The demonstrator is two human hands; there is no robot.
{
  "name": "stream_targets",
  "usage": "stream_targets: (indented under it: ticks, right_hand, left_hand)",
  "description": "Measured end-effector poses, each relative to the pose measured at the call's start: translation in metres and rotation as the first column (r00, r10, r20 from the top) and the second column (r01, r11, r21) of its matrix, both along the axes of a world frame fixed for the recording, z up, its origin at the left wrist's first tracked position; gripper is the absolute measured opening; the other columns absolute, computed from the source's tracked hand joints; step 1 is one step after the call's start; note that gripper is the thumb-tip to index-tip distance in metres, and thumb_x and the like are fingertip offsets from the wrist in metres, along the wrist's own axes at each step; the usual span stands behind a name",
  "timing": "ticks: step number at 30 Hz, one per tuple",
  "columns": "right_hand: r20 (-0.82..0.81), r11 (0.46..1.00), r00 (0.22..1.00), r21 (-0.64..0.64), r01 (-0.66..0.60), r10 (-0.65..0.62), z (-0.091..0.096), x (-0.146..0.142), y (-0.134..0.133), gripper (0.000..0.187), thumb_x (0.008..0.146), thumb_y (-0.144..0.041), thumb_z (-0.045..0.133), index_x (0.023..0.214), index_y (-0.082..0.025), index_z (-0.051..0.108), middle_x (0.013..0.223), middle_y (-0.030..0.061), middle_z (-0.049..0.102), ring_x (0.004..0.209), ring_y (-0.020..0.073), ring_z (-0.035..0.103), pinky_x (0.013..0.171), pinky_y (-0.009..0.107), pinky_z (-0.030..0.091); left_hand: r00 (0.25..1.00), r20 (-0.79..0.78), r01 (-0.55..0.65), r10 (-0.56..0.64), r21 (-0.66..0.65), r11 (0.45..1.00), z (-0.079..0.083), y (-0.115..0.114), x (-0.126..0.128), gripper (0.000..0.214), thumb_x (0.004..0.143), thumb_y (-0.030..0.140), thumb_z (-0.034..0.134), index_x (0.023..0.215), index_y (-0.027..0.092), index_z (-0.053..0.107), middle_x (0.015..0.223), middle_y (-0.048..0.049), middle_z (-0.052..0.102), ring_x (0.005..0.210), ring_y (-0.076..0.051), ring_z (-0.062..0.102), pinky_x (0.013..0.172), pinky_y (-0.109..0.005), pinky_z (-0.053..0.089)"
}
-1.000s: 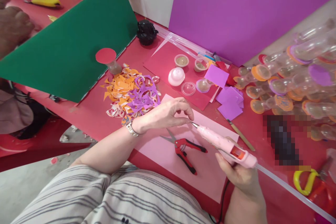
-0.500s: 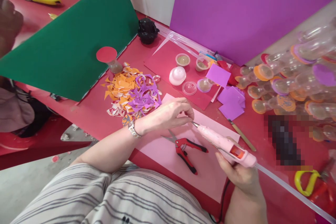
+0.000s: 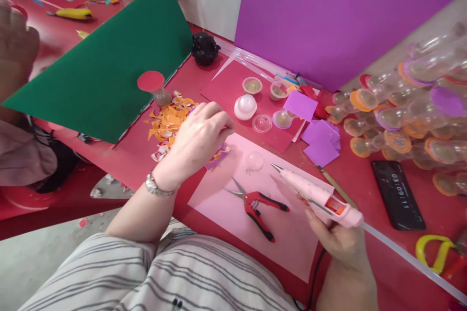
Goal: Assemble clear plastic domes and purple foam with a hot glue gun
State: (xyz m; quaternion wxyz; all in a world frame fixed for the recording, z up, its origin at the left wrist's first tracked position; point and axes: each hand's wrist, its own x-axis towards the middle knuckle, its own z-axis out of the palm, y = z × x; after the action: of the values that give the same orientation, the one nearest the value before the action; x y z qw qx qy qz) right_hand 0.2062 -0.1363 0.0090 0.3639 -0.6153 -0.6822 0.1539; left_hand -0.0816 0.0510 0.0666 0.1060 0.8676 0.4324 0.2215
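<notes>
A pink glue gun [image 3: 310, 192] is gripped in the right hand [image 3: 341, 243], right of the centre of the frame, with the fingers wrapped round its handle; its metal nozzle is pointed to the upper left, above a pink sheet [image 3: 215, 194], and a pale glue stick [image 3: 412, 255] is seen running from its rear toward the lower right corner. The left hand [image 3: 199, 133] is held near the centre, in front of the scraps [image 3: 171, 116], its fingers bent and close together; the fingertips are hidden, so whether anything is pinched cannot be told. Between the hands, a clear dome [image 3: 254, 161] is set on the upper part of the sheet, with the nozzle near it but apart. Below it, red-handled shears [image 3: 251, 204] are laid with the blades parted. To the right, on the red surface [image 3: 440, 211], a wooden handle [image 3: 341, 189] is partly covered by the gun, and purple squares [image 3: 321, 141] are spread above it. A phone [image 3: 397, 195] is placed at right, below stacked clear containers [image 3: 404, 116] with coloured rims. At upper centre, small cups [image 3: 252, 86] are grouped. At the upper left edge, another person's hand [image 3: 16, 41] is seen beyond a green board [image 3: 109, 68].
</notes>
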Motion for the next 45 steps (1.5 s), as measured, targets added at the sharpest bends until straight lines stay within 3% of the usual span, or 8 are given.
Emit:
stream_targets:
  ticks: [17,26,32,35,38,40,42,45]
  right_hand:
    - [0.088,0.992,0.995,0.119,0.043,-0.054,0.006,-0.012,0.006,0.022,0.09,-0.028,0.066,0.071,-0.024,0.056,0.053,-0.0043,0.056,0.042,0.0132,0.055,0.044,0.024,0.047]
    - [-0.016,0.992,0.992,0.026,0.124,-0.124,-0.007,-0.01,0.001,0.015,0.087,-0.031,0.067,0.097,-0.02,0.073,0.084,0.0066,0.079,0.073,0.0238,0.077,0.065,0.03,0.064]
    - [-0.124,0.987,0.98,0.008,0.16,-0.158,-0.003,-0.018,0.003,0.015,0.088,-0.033,0.066,0.093,-0.02,0.072,0.084,0.0068,0.079,0.072,0.0229,0.077,0.065,0.029,0.065]
    - [-0.183,0.983,0.967,0.014,0.183,-0.177,-0.002,-0.021,0.001,0.012,0.088,-0.029,0.067,0.095,-0.021,0.072,0.085,0.006,0.079,0.074,0.0228,0.077,0.065,0.029,0.065]
    - [-0.273,0.98,0.946,0.046,0.193,-0.174,0.001,-0.024,-0.001,0.013,0.088,-0.023,0.067,0.101,-0.021,0.072,0.089,0.0045,0.08,0.078,0.0219,0.078,0.07,0.029,0.065]
    - [-0.318,0.974,0.93,0.072,0.215,-0.182,0.004,-0.025,-0.001,0.013,0.089,-0.021,0.066,0.101,-0.021,0.071,0.09,0.0043,0.079,0.078,0.0215,0.077,0.071,0.03,0.065]
    - [-0.338,0.967,0.92,0.09,0.24,-0.196,0.006,-0.026,-0.001,0.011,0.091,-0.023,0.065,0.1,-0.021,0.071,0.088,0.0047,0.079,0.076,0.0211,0.076,0.07,0.031,0.065]
    - [-0.337,0.957,0.918,0.121,0.263,-0.21,0.007,-0.028,0.0,0.011,0.094,-0.027,0.063,0.097,-0.02,0.07,0.086,0.0055,0.078,0.073,0.0205,0.075,0.066,0.03,0.064]
  left_hand:
    - [0.921,-0.312,-0.224,0.233,0.063,0.972,-0.02,0.009,-0.048,0.022,0.097,0.024,0.05,0.096,0.021,0.072,0.1,-0.0112,0.067,0.094,-0.028,0.06,0.081,-0.041,0.048]
    - [0.901,-0.26,0.294,-0.347,-0.221,0.93,-0.023,-0.025,0.026,0.036,0.092,0.04,0.07,0.114,0.012,0.062,0.111,-0.0131,0.064,0.099,-0.026,0.058,0.086,-0.036,0.043]
    - [0.819,-0.385,0.316,-0.425,-0.315,0.895,-0.032,-0.021,0.057,0.031,0.093,0.03,0.067,0.117,0.01,0.061,0.11,-0.0154,0.062,0.1,-0.029,0.057,0.088,-0.04,0.041]
    - [0.908,-0.151,0.32,-0.391,-0.353,0.879,-0.031,-0.015,0.058,0.025,0.091,0.021,0.066,0.114,0.013,0.062,0.112,-0.0147,0.063,0.103,-0.028,0.058,0.09,-0.041,0.043]
    - [0.876,0.443,0.425,-0.19,-0.524,0.738,-0.029,-0.014,0.062,0.039,0.092,0.034,0.068,0.127,0.021,0.057,0.114,-0.0097,0.065,0.098,-0.023,0.06,0.086,-0.036,0.046]
    - [0.684,0.72,0.58,0.119,-0.635,0.509,-0.028,-0.017,0.07,0.04,0.093,0.045,0.066,0.126,0.025,0.057,0.104,-0.0048,0.066,0.089,-0.018,0.061,0.081,-0.032,0.048]
    - [0.493,0.755,0.718,0.433,-0.634,0.287,-0.029,-0.022,0.079,0.04,0.087,0.049,0.074,0.116,0.025,0.062,0.099,-0.002,0.066,0.085,-0.015,0.063,0.08,-0.029,0.049]
    - [0.345,0.673,0.824,0.654,-0.551,0.131,-0.032,-0.029,0.088,0.045,0.075,0.047,0.086,0.108,0.023,0.066,0.1,-0.0019,0.067,0.087,-0.014,0.066,0.082,-0.028,0.05]
